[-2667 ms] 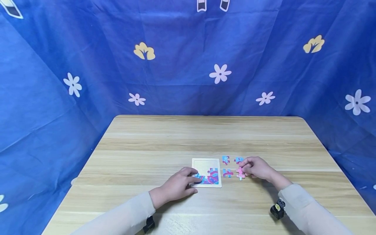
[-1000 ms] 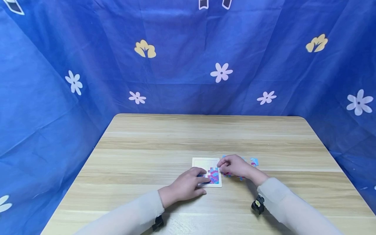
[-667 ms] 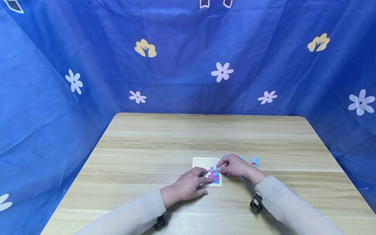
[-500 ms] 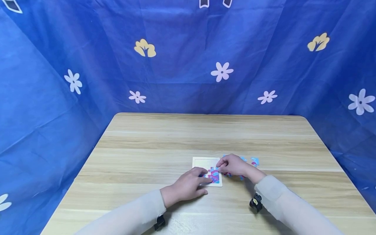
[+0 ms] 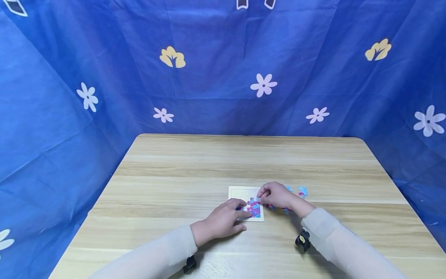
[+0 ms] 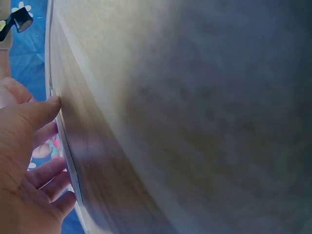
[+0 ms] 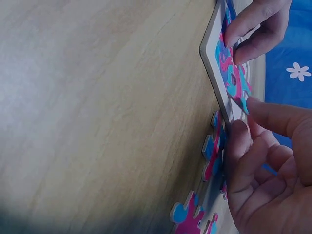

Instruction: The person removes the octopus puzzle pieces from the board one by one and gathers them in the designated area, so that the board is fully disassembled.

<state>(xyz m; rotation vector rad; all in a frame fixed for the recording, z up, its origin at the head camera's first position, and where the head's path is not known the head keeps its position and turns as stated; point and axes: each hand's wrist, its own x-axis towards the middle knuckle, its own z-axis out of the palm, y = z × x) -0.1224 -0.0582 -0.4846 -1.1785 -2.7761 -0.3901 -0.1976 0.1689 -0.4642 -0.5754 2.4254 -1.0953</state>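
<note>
A pale square puzzle tray (image 5: 240,193) lies on the table, its near part filled with pink, blue and purple pieces. The left hand (image 5: 223,219) rests its fingertips on the pieces at the tray's near left, fingers loosely extended, covering some of them. At the tray's right edge, the right hand (image 5: 278,195) pinches the corner of a pink-and-blue puzzle piece (image 7: 239,87) between thumb and finger. That piece looks slightly tilted in the right wrist view. The left wrist view shows the left hand (image 6: 24,165) from the side, with the pieces mostly hidden.
Several loose pieces lie right of the tray, partly under the right hand, including a blue-and-pink one (image 5: 302,192) and another (image 7: 187,214). A wooden table (image 5: 181,166) carries everything. Behind it hangs a blue flowered cloth (image 5: 216,77).
Since the oldest frame, the right hand has moved left from the loose pieces to the tray's right edge. The left hand has shifted slightly right. Over the last second both hands barely move.
</note>
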